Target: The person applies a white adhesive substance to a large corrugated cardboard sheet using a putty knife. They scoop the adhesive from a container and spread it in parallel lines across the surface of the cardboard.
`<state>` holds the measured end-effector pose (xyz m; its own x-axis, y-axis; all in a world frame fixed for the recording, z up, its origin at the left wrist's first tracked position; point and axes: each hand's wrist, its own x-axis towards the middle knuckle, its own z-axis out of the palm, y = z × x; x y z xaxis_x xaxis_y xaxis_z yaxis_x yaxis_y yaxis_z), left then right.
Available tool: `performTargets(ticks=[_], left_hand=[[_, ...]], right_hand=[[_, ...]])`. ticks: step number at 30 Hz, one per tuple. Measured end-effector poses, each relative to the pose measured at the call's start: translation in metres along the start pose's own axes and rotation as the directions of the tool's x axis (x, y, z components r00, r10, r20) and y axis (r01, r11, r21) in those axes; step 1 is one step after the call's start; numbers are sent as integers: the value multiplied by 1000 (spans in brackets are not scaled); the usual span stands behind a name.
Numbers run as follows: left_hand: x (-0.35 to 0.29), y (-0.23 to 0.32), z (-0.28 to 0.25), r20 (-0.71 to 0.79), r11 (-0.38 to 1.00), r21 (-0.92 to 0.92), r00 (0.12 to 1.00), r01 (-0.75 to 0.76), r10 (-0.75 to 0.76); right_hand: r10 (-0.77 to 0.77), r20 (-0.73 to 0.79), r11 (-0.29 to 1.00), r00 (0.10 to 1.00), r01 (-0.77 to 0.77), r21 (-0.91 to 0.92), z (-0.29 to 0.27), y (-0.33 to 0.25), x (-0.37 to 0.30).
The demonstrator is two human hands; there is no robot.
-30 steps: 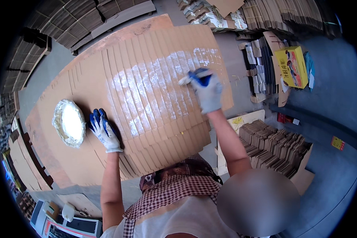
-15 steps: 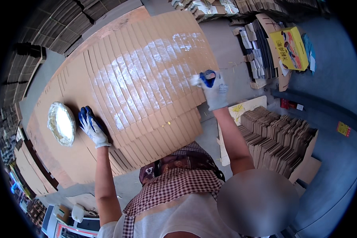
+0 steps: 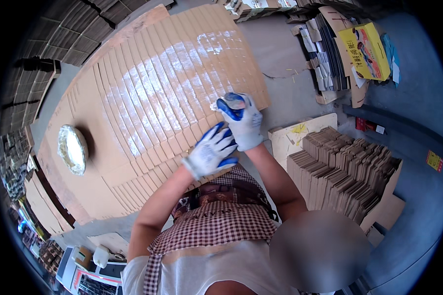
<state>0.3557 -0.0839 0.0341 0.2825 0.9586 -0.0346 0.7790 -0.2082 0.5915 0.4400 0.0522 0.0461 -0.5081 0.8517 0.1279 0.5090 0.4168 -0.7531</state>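
Observation:
My right hand (image 3: 242, 120), in a white glove with blue coating, is closed on a small whitish wad (image 3: 214, 105) over the right part of the layered cardboard sheets (image 3: 155, 93). What kind of thing the wad is, I cannot make out. Just below it, my left hand (image 3: 210, 151), gloved alike, lies with fingers apart at the sheets' near edge. The two hands almost touch. The sheets overlap in a staggered row, and a wet, shiny whitish coating covers their middle strips. At the left of the table stands an oval bowl (image 3: 73, 150) lined with clear film, pale inside.
Stacked folded cardboard (image 3: 342, 172) stands on the floor at my right, beside a pale board (image 3: 305, 129). Farther right are a yellow box (image 3: 363, 51) and a pallet of dark sheets (image 3: 325, 56). Bundled cardboard (image 3: 64, 32) rises at the far left.
My left hand has moved right from beside the bowl to the sheets' near edge. The right hand has come left and nearer with the whitish wad. The view has shifted slightly.

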Motion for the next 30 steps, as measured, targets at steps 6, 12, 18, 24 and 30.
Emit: performTargets(ticks=[6,12,18,24,30], left_hand=[[36,-15,43,-170,999,44,985,30,-22],[34,-15,46,10,994,-27,994,106,-106],[38,-9,33,-28,997,23,997,79,-78],[85,10,40,37,994,108,999,-10,6],[183,-5,81,-187,985,108,976,135,-113]], right_hand=[[125,-22,953,992,-126,-277,-18,50,23],[-169,45,974,985,174,-145,-5,45,2],[92,-176,941,980,-144,-306,-54,99,48],[451,-166,884,877,-412,223,-75,75,46],[329,-174,908,928,-261,327,-47,81,46]])
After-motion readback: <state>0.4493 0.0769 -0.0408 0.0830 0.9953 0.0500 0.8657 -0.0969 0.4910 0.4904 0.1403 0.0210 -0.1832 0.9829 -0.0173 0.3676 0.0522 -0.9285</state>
